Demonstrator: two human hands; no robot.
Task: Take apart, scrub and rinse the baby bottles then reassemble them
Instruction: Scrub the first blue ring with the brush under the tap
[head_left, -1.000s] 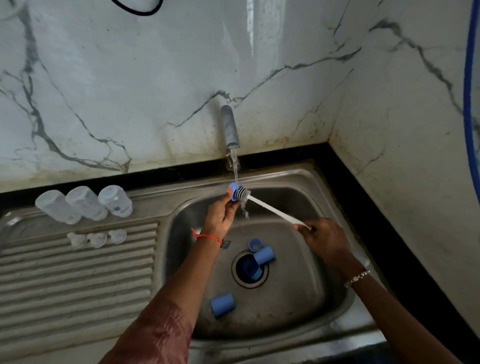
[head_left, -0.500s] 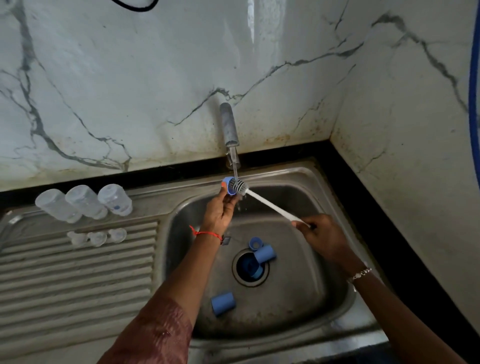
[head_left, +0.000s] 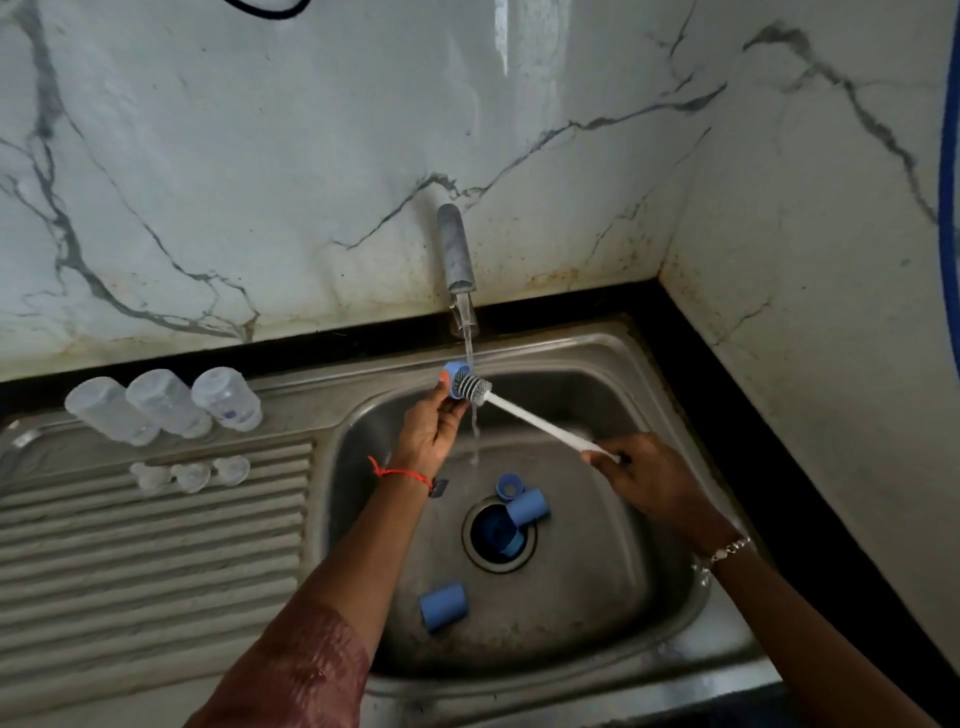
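So that the tap (head_left: 455, 249) rinses it, the left hand (head_left: 428, 431) pinches a blue collar (head_left: 455, 375) beneath; the right hand (head_left: 649, 478) grips the bottle brush (head_left: 540, 421).

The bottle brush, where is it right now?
In the head view, the bottle brush slants over the sink, its handle end gripped by the right hand, its bristles at the blue ring that the left hand holds under the running tap.

Dim overall, glare streak on wall (head_left: 506, 47), edges bowed w/ wide-angle.
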